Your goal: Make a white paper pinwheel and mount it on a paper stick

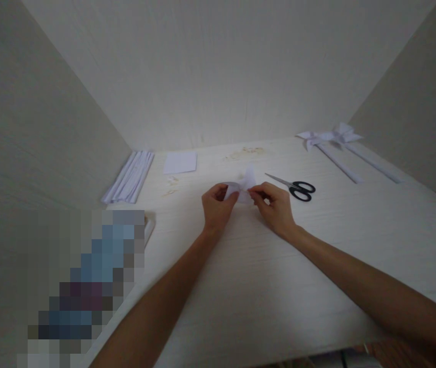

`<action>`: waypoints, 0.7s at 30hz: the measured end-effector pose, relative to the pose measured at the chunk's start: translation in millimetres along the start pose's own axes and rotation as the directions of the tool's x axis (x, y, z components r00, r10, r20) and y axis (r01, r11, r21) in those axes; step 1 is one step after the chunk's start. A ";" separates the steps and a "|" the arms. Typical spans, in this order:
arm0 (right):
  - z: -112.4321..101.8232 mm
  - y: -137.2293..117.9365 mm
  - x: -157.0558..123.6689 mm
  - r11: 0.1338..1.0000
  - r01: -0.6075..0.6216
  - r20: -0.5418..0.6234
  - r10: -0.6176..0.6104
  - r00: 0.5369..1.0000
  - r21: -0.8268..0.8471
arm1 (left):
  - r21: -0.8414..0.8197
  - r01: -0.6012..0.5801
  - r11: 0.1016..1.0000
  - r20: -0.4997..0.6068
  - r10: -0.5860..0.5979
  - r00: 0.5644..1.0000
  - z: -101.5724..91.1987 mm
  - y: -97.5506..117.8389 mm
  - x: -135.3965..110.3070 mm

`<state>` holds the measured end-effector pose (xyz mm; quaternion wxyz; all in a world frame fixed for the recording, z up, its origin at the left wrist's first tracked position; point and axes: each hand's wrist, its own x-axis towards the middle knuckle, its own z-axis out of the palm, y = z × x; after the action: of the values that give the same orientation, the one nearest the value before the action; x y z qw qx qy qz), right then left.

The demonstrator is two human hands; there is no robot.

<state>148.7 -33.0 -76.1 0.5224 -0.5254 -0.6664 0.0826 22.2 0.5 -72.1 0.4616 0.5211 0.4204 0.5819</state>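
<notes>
A white piece of paper (pixel 248 178), cut or folded into pointed flaps, is held between both hands just above the middle of the table. My left hand (pixel 218 204) pinches its left side between thumb and fingers. On the right side, my right hand (pixel 273 204) pinches the paper near its centre with thumb and forefinger. Black-handled scissors (pixel 294 188) lie beyond my right hand, their blades pointing left. Part of the paper is hidden by my fingers.
Two paper pinwheels on rolled paper sticks (pixel 338 159) lie at the back right. A bundle of rolled paper sticks (pixel 129 176) and a square paper sheet (pixel 180 162) rest at the back left. A blurred-out object (pixel 103 271) is at the left edge. Walls enclose the table (pixel 241 286).
</notes>
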 end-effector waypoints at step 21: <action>-0.1 -0.2 -0.4 0.991 0.057 0.079 -0.047 0.996 -0.124 | 0.194 -0.114 0.974 -0.002 0.117 0.993 0.4 -0.6 -3.9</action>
<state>148.6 -33.4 -76.2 0.4645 -0.5362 -0.7032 0.0466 22.7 -3.2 -73.4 0.3715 0.5832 0.4469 0.5676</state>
